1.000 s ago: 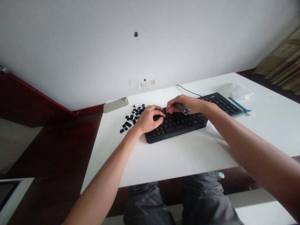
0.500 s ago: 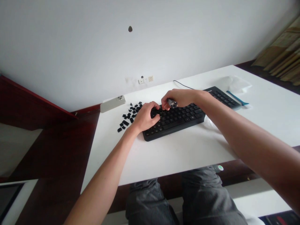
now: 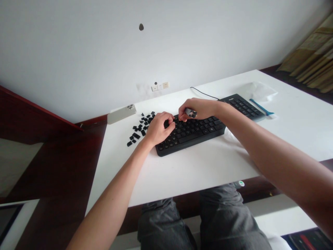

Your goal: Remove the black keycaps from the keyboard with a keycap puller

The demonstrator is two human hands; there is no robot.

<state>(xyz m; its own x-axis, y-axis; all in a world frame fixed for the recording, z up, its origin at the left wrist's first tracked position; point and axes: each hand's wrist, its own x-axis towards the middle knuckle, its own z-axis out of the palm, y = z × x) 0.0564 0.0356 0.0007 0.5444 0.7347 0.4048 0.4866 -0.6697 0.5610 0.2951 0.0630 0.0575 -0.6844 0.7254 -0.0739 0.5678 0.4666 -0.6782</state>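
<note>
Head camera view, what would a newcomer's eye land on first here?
The black computer keyboard stands out on the white desk, with a scatter of loose black keycaps just to its left. Both hands are at the keyboard: the right hand grips a small metal tool above the keys, and the left hand reaches over its left end. A pale smartphone lies near the desk's back edge, beyond the keycaps.

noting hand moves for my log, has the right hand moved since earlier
Yes: the right hand, with its tool, has shifted left along the keyboard, toward the left hand.
</note>
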